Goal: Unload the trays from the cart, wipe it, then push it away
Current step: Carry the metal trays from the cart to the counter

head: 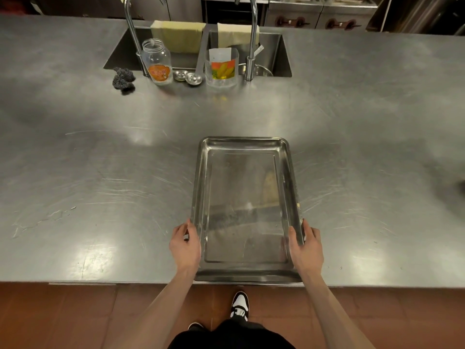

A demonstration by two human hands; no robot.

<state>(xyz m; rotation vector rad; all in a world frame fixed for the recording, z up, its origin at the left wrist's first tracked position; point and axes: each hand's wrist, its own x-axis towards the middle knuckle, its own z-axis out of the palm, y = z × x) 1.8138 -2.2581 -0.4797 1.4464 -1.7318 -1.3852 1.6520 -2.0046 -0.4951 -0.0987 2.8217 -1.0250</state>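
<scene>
Gripping the long sides of an empty, shiny rectangular steel tray (242, 207), the left hand (185, 245) and right hand (305, 248) each curl over its rim. The tray lies flat at the near edge of the steel countertop (100, 172), lengthwise toward the sink (276, 51).

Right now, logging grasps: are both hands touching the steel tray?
Touching. The head view shows the left hand holding the tray at its left rim, and the right hand gripping its right rim, thumb inside.
</scene>
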